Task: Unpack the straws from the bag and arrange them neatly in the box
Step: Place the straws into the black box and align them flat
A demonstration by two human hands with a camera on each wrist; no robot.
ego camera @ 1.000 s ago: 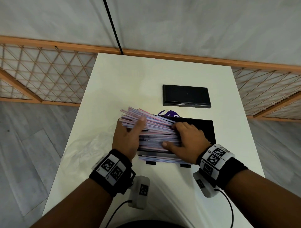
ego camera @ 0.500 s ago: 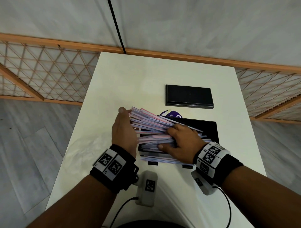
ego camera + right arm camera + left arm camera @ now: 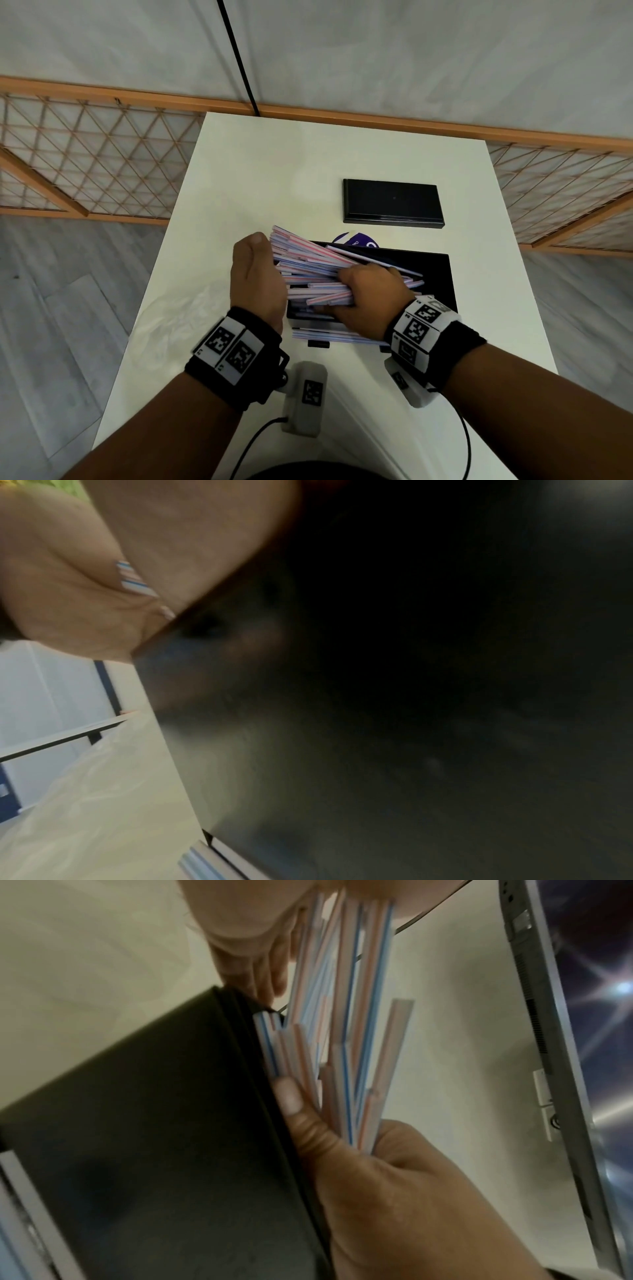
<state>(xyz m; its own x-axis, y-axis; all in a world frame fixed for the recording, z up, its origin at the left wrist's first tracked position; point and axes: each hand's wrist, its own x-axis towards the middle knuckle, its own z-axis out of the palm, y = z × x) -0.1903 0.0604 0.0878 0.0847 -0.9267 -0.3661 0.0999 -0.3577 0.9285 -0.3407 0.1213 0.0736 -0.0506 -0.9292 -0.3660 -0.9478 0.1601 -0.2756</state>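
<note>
A thick bundle of red- and blue-striped straws (image 3: 308, 263) lies slanted over the left part of the open black box (image 3: 445, 274), its left ends sticking out past the box wall. My right hand (image 3: 366, 301) grips the bundle from above near its middle; striped straws (image 3: 131, 580) show between its fingers and palm. My left hand (image 3: 257, 274) stands on edge, its palm against the bundle's left ends. In the left wrist view its thumb (image 3: 291, 1096) lies along the straws (image 3: 356, 1069) beside the box wall (image 3: 137, 1123). Several straws (image 3: 329, 335) lie on the table in front of the box.
The black box lid (image 3: 392, 202) lies behind the box. A purple label (image 3: 356, 240) peeks out at the box's far left corner. The clear, crumpled plastic bag (image 3: 171, 318) lies on the white table (image 3: 274, 171) to my left. A lattice railing borders the table's far side.
My left hand has come off the top of the bundle and turned on edge against the straws' left ends. The right hand has shifted its grip, and the bundle is more gathered.
</note>
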